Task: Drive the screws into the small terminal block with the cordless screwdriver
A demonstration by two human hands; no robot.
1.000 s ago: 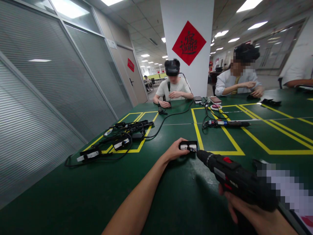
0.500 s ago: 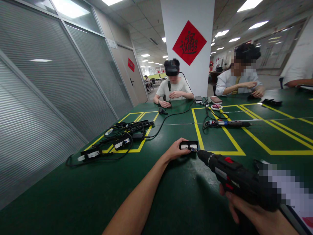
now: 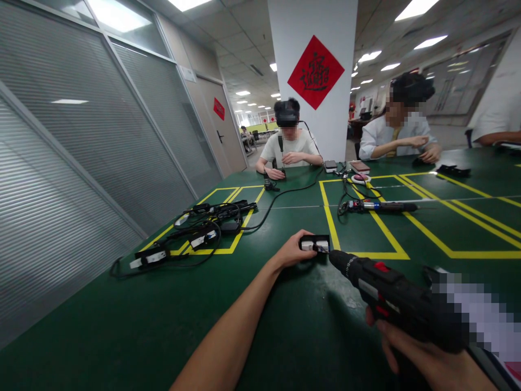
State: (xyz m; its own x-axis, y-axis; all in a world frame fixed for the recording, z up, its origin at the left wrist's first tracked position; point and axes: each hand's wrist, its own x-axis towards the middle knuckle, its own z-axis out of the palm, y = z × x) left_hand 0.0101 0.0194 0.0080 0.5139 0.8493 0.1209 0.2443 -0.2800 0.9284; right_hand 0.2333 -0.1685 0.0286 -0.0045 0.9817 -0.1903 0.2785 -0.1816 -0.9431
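My left hand (image 3: 293, 248) grips the left end of a small black box with white blocks inside (image 3: 321, 239), holding it on the green table (image 3: 203, 326). In my right hand (image 3: 411, 345) is a black cordless drill (image 3: 391, 288) with red buttons, its chuck pointing left. The drill's bit reaches the front of the box, near the middle; whether it sits on a screw is too small to tell. My right fingers wrap the handle and are partly hidden beneath the drill's body.
Black adapters with cables (image 3: 215, 222) lie at left inside yellow tape. An electric screwdriver (image 3: 382, 207) lies beyond the drill, its cord coiled. A blurred-out flat item (image 3: 476, 309) is at right. Two people (image 3: 291, 146) sit across the table, and another's arm shows far right.
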